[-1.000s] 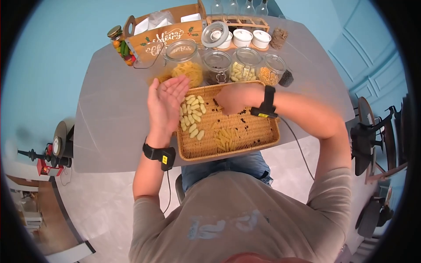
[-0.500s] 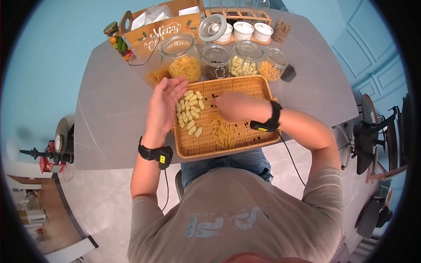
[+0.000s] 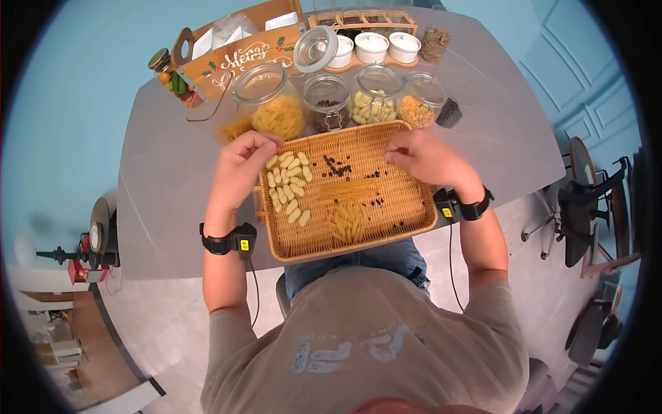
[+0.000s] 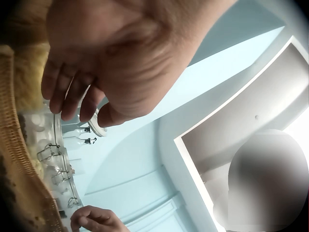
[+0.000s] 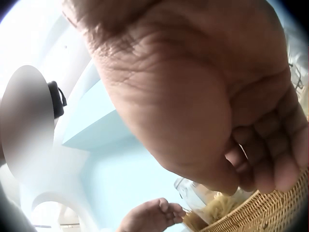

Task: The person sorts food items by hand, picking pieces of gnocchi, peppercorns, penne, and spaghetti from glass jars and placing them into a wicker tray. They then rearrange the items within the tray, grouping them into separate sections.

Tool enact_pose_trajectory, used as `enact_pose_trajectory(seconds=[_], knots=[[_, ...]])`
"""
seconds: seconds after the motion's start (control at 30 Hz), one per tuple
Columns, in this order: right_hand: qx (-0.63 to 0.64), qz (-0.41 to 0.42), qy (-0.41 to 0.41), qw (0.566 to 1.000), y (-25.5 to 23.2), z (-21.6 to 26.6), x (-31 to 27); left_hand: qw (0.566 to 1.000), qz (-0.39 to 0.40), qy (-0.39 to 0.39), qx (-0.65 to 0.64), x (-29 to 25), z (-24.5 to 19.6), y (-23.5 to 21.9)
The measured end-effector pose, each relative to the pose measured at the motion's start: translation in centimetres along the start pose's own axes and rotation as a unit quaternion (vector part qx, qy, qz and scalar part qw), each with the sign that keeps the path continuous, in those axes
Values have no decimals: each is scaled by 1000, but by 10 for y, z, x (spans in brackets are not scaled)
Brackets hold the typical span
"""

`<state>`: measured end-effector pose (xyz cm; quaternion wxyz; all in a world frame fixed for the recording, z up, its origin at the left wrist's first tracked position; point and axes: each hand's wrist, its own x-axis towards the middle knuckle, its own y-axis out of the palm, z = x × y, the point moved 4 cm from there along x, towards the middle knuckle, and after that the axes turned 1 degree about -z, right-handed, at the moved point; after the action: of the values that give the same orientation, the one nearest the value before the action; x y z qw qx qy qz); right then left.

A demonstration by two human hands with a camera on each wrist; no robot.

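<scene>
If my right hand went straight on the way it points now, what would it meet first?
Probably the cluster of dark pieces in the wicker tray, if your right hand is low enough. Its height is unclear; higher up, it may pass over them.

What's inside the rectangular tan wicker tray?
The tray holds pale unshelled peanuts, small dark pieces, thin yellow strands and short yellow pasta. Anything beneath the right hand, over its far right corner, is hidden.
</scene>
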<state>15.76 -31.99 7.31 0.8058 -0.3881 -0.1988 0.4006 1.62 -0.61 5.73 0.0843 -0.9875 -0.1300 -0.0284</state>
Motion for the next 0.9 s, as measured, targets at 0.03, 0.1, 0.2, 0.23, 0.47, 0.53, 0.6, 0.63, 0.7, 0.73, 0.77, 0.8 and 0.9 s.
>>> enact_pose_trajectory(seconds=[0.03,0.1,0.2,0.23,0.47,0.53,0.6,0.63,0.7,0.73,0.77,0.8,0.9], knots=[[-26,11,-4,1000,11,-5,3,1000,5,3,18,4,-1,4],[-70,23,-26,997,24,-8,9,997,19,23,70,9,3,12],[-96,76,-5,992,17,3,12,990,24,42,134,14,17,15],[-80,73,-28,994,16,-2,14,988,27,25,151,14,21,14],[168,151,-61,972,12,-28,14,993,82,-31,83,7,46,12],[207,184,-40,960,21,-45,13,992,93,-32,81,7,55,13],[225,215,-6,950,33,-64,13,991,96,-33,83,8,59,14],[254,196,-30,947,31,-66,13,991,97,-32,83,8,57,14],[344,181,26,921,31,-74,9,992,96,-32,77,8,61,15],[388,171,55,904,30,-78,7,993,93,-32,71,9,64,14],[416,161,50,894,30,-80,6,993,90,-31,65,11,66,13],[444,151,46,882,29,-82,5,994,83,-36,56,11,67,13],[475,125,34,871,29,-89,3,996,67,-39,41,12,67,11]])
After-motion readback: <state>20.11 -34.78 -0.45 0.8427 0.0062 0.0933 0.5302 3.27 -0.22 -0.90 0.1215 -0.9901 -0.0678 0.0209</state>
